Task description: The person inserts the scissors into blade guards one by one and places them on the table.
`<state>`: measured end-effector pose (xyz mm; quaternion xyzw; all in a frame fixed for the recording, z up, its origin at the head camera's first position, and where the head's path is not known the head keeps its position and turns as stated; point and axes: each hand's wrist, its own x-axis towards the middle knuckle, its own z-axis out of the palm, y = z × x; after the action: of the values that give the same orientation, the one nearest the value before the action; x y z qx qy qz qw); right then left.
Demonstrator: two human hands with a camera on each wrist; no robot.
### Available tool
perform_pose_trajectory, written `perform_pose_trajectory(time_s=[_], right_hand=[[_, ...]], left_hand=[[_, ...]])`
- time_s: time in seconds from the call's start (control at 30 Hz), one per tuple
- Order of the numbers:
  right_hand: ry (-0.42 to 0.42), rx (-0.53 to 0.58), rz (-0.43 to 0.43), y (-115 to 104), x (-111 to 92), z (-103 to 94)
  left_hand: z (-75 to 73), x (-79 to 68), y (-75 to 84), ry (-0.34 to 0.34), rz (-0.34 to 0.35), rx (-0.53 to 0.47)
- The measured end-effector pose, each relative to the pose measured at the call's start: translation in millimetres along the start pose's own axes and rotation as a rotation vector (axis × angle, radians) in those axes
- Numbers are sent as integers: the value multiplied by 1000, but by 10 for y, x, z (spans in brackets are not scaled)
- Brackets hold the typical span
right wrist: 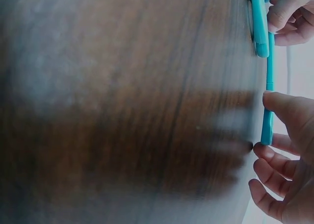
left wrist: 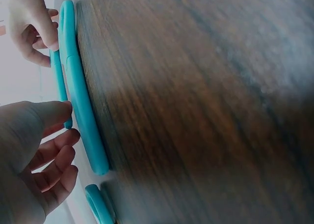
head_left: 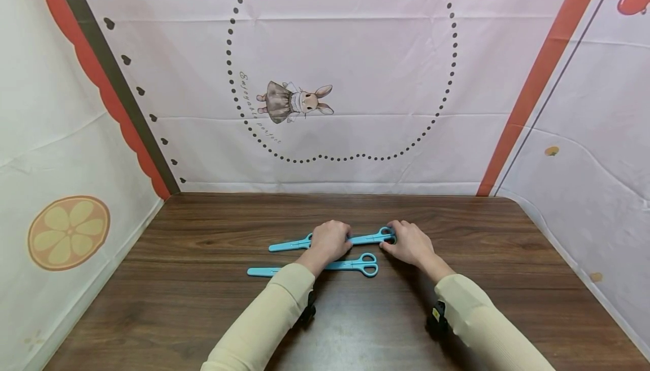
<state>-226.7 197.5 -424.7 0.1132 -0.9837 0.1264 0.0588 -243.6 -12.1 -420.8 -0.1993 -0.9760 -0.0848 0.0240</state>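
Note:
Between my two hands is a pair of light-blue scissors [head_left: 367, 239], its finger loops to the right. My left hand [head_left: 330, 239] pinches its left end between thumb and fingers, as the left wrist view shows. At the loops, my right hand [head_left: 410, 242] holds it between thumb and fingers. A second pair of blue scissors [head_left: 289, 245] lies to the left, its loops partly behind my left hand. Nearer the front lies a third pair of blue scissors [head_left: 342, 265], loops to the right; my left wrist hides part of its middle.
All this is on a dark wood-grain table [head_left: 203, 314]. A white printed cloth [head_left: 345, 66] with a rabbit figure hangs behind the back edge, and similar cloth stands along both sides.

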Motion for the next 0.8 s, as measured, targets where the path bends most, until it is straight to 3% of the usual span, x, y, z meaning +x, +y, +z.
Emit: perform_pose_trajectory(time_s=[0.8], right_hand=[[-33, -13, 17, -5, 12, 30]], left_hand=[[19, -3, 0, 7, 12, 12]])
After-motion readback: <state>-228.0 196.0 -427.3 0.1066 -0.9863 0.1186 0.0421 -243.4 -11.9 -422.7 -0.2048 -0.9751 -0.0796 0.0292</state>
